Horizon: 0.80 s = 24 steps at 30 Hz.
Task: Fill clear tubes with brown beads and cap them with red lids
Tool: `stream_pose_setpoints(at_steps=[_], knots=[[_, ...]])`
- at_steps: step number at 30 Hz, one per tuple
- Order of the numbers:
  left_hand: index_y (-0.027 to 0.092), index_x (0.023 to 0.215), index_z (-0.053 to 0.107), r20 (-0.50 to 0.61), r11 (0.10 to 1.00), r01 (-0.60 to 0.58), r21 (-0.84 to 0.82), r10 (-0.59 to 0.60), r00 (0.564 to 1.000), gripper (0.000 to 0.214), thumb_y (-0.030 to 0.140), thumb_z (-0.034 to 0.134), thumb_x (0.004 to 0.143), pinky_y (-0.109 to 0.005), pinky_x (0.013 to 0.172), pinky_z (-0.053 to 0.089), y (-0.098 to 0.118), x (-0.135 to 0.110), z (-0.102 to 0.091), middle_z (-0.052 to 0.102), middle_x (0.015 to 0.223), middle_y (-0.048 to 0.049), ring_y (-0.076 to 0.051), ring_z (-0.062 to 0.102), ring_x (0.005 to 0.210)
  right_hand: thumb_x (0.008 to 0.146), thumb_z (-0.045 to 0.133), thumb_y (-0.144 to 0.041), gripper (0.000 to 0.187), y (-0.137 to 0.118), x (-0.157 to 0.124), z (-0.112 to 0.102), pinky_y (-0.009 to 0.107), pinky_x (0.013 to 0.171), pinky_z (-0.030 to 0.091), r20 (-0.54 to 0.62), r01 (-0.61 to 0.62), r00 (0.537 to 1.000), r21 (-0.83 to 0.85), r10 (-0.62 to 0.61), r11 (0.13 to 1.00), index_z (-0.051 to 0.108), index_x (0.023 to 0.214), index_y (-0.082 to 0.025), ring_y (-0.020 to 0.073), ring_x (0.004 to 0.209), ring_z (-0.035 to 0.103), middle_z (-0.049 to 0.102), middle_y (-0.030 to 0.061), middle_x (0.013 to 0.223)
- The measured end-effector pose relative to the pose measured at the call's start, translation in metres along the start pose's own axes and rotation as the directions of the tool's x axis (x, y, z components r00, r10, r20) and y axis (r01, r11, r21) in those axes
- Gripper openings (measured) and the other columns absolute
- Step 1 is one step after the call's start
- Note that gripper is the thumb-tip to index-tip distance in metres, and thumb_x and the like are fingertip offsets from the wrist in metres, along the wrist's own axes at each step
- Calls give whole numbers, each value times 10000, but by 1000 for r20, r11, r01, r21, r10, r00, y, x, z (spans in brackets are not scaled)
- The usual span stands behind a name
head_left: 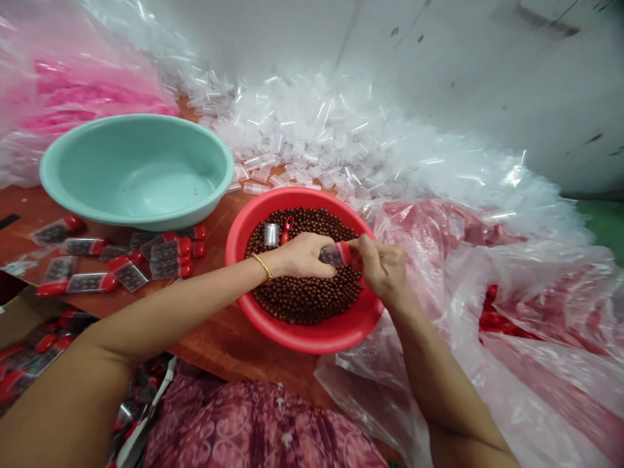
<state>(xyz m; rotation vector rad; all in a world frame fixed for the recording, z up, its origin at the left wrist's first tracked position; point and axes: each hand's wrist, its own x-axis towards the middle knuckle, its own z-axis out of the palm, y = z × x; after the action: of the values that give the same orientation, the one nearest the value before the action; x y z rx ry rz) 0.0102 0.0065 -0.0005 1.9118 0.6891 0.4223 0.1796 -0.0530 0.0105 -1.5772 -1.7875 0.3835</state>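
Over a red basin (273, 318) full of small brown beads (302, 296), my left hand (302, 255) grips a clear tube (332, 255) filled with beads. My right hand (385, 268) pinches a red cap (350, 252) at the tube's end. An empty clear tube (272, 234) and a loose red cap (288, 225) lie on the beads at the basin's far side. A gold bangle (263, 265) sits on my left wrist.
An empty teal basin (136, 169) stands at the left. Several filled, red-capped tubes (121, 263) lie in front of it. A heap of clear empty tubes (331, 143) fills the back. A plastic bag with red caps (502, 312) lies right; pink bags (73, 97) far left.
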Motion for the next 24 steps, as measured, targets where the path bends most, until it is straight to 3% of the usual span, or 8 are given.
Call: stream_pose_setpoints(at_steps=[3, 7, 11, 14, 17, 19, 22, 24], knots=[[157, 678, 513, 53, 998, -32, 59, 29, 998, 131, 256, 582, 629, -214, 498, 318, 3, -1, 1, 481, 582, 50, -95, 456, 536, 899, 227, -645, 656, -8, 16, 12, 255, 502, 442, -61, -148, 983, 280, 171, 949, 703, 861, -196, 134, 517, 544, 563, 21, 573], [139, 769, 583, 80, 967, -112, 228, 96, 992, 146, 230, 579, 656, -237, 548, 383, 4, -7, 3, 565, 661, 8, -131, 526, 606, 896, 68, -642, 722, -12, 26, 33, 261, 700, 518, 209, -351, 936, 470, 285, 810, 516, 1284, -230, 148, 810, 634, 644, 53, 953], [126, 844, 610, 95, 892, -163, 421, 135, 986, 196, 231, 602, 679, -283, 650, 456, 4, -11, 5, 654, 836, -67, -195, 600, 776, 888, 68, -641, 723, -14, 21, 37, 317, 899, 485, 446, -484, 848, 430, 287, 762, 354, 1421, -246, 174, 1029, 614, 613, 73, 1163], [134, 879, 609, 110, 850, -218, 479, 189, 976, 202, 260, 606, 722, -299, 682, 471, 10, -13, 5, 670, 911, -87, -217, 619, 855, 863, 115, -668, 721, -22, 18, 29, 384, 874, 495, 468, -534, 824, 450, 321, 715, 407, 1390, -271, 220, 1022, 622, 620, 100, 1166], [153, 902, 596, 72, 850, -250, 463, 245, 967, 175, 276, 562, 783, -292, 655, 462, 19, -19, -1, 679, 902, -69, -204, 630, 843, 841, 101, -664, 740, -33, 23, 23, 458, 763, 512, 369, -489, 871, 595, 323, 638, 540, 1287, -269, 286, 971, 632, 635, 157, 1110], [166, 936, 579, -22, 862, -208, 462, 246, 969, 184, 309, 519, 838, -285, 640, 454, 24, -31, -8, 684, 925, -58, -186, 635, 829, 853, 138, -606, 652, -36, 27, 23, 471, 723, 507, 254, -423, 902, 679, 348, 600, 638, 1144, -305, 302, 977, 623, 636, 150, 1097], [178, 949, 562, -244, 862, -52, 504, 200, 949, 243, 399, 485, 883, -274, 646, 449, 18, -69, -20, 687, 920, -49, -163, 633, 800, 864, 227, -544, 521, -29, 31, 28, 433, 662, 505, 270, -493, 856, 684, 441, 538, 695, 860, -315, 269, 843, 622, 650, 114, 956], [173, 907, 565, -411, 826, 105, 554, 161, 897, 257, 418, 492, 880, -279, 672, 451, 3, -101, -28, 681, 856, -47, -161, 624, 776, 869, 272, -518, 489, -22, 30, 32, 387, 603, 497, 347, -593, 790, 641, 505, 488, 688, 755, -289, 224, 703, 592, 634, 93, 829]])
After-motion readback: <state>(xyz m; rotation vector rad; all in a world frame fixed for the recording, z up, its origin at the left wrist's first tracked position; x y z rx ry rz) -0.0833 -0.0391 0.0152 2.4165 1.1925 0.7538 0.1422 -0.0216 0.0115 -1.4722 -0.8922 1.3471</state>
